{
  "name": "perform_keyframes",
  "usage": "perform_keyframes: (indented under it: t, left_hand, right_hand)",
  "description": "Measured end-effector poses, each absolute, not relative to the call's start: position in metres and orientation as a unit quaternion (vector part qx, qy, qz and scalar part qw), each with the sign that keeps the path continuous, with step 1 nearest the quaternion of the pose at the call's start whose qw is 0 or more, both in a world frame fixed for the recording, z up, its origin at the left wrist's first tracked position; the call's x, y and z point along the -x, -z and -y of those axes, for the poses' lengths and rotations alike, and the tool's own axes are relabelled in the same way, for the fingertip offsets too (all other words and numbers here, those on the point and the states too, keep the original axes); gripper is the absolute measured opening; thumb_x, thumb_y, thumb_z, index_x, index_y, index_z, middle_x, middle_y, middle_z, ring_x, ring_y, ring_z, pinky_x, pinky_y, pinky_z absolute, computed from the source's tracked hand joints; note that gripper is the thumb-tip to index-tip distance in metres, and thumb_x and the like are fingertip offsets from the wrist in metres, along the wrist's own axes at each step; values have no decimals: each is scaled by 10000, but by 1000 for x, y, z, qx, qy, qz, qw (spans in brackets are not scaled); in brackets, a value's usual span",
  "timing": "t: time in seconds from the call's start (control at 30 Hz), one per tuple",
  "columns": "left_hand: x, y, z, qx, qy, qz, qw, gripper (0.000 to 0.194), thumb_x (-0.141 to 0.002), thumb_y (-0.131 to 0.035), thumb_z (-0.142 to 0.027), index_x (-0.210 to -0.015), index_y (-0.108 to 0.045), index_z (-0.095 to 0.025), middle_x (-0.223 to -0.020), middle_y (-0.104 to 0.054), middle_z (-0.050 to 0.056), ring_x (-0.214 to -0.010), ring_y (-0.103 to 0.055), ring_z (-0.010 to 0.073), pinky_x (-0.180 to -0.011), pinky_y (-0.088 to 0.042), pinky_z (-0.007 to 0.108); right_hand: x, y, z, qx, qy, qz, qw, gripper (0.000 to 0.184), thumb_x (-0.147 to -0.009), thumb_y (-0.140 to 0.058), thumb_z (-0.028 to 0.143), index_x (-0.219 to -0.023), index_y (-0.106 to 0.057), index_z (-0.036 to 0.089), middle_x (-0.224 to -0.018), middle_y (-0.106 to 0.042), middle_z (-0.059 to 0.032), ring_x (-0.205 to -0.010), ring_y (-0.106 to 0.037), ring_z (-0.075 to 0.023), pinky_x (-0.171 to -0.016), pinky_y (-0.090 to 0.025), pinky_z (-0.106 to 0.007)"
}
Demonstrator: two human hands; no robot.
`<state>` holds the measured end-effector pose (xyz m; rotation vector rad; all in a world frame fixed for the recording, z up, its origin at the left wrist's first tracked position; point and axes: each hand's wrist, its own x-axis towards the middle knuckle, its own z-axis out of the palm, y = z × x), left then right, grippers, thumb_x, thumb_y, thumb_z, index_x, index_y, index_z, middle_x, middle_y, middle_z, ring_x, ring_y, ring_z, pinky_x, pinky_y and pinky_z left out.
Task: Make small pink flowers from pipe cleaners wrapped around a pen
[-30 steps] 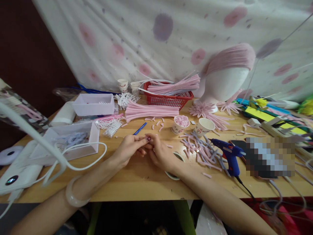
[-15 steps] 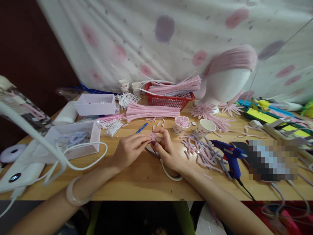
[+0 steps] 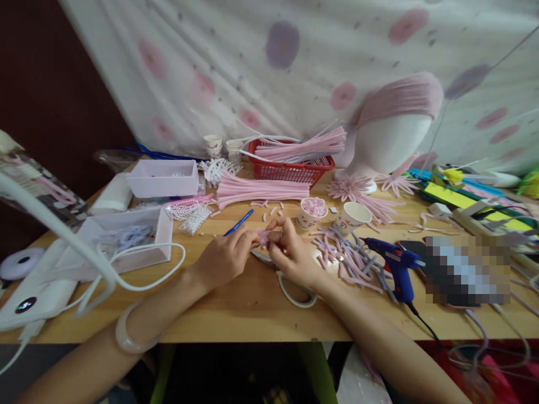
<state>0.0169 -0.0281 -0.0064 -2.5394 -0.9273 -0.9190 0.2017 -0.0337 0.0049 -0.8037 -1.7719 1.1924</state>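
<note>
Over the middle of the table, my left hand [image 3: 225, 255] and my right hand [image 3: 292, 255] meet, fingertips almost touching. Between them is a small pink fuzzy piece [image 3: 263, 235], pinched from both sides; its exact shape is partly hidden by the fingers. Beneath my right hand lie scissors, with a pale handle loop [image 3: 298, 297] showing and the blades pointing toward my left hand. A blue pen [image 3: 239, 222] rests just beyond my left hand. Past my right hand stands a paper cup [image 3: 310, 220] filled with pink curled pieces.
Cut pink and grey stems [image 3: 351, 261] lie right of my hands, beside another paper cup [image 3: 353, 219] and a blue glue gun [image 3: 396, 264]. Behind are a pink stem bundle [image 3: 263, 189], a red basket [image 3: 286, 173] and a white mannequin head [image 3: 389, 143]. White trays [image 3: 162, 182] stand left.
The pink piece, hidden at first, has come into sight between my fingertips. My hands have turned and drawn slightly apart, uncovering more of the scissors.
</note>
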Motion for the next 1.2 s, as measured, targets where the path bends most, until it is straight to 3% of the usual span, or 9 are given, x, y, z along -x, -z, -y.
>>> perform_keyframes:
  t: [0.2,0.4,0.5,0.6,0.7,0.8,1.0,1.1,1.2]
  left_hand:
    - [-13,8,27,882,350,301,93,157,-956,-412,-144,-1000,-561,-163,-837,-658,69,-754,-661,185,-613,-504,255]
    - [-21,5,34,833,437,332,-71,137,-925,-448,-122,-929,-570,-184,-874,-659,66,-875,-655,192,-772,-544,316]
    - [-25,2,35,752,461,373,-288,56,-901,-527,-220,-878,-561,-182,-859,-655,56,-783,-676,178,-702,-574,303]
    - [-28,-4,32,583,459,394,-542,287,-808,-673,-382,-938,-521,-176,-787,-665,15,-592,-666,142,-571,-578,277]
    - [-29,-8,29,482,434,388,-655,431,-689,-786,-433,-925,-559,-154,-713,-667,-11,-535,-641,110,-537,-553,230]
    - [-28,-10,28,445,413,369,-704,399,-639,-835,-410,-820,-599,-144,-720,-675,-9,-562,-646,93,-564,-546,204]
    - [-29,-9,28,363,387,349,-772,331,-631,-862,-297,-828,-646,-142,-681,-681,-12,-566,-646,80,-555,-540,169]
    - [-33,-7,29,363,420,349,-756,359,-568,-891,-305,-762,-651,-120,-638,-666,-20,-520,-608,60,-500,-505,142]
    - [-36,-6,30,394,455,352,-717,387,-552,-891,-348,-716,-619,-126,-600,-660,-28,-503,-590,59,-493,-487,144]
  right_hand:
    - [-206,-9,30,308,-535,659,430,190,-876,-453,190,-1005,-322,239,-641,-432,75,-559,-404,-112,-538,-329,-227]
    - [-199,0,36,342,-349,758,431,132,-946,-378,171,-1057,-336,228,-765,-548,5,-627,-501,-133,-601,-408,-264]
    - [-200,3,35,357,-240,790,438,133,-947,-387,156,-1049,-340,227,-812,-587,-35,-674,-557,-164,-633,-428,-293]
    - [-203,6,32,353,-158,820,422,69,-946,-414,167,-973,-393,227,-780,-586,-47,-660,-547,-189,-620,-419,-313]
    - [-207,8,28,320,-122,853,394,68,-949,-421,162,-955,-447,224,-778,-579,-52,-681,-528,-203,-640,-416,-329]
    - [-210,7,26,290,-98,879,365,115,-947,-425,159,-1038,-474,209,-830,-587,-73,-741,-531,-222,-683,-424,-351]
    - [-208,7,28,287,-81,882,365,128,-948,-394,141,-1044,-451,204,-809,-563,-64,-729,-523,-215,-676,-425,-351]
    - [-197,11,36,335,-192,816,431,114,-950,-398,145,-1035,-388,220,-819,-552,-44,-727,-544,-190,-656,-435,-322]
    - [-186,10,44,320,-377,705,508,123,-955,-400,167,-1014,-325,244,-781,-529,8,-681,-551,-143,-639,-446,-282]
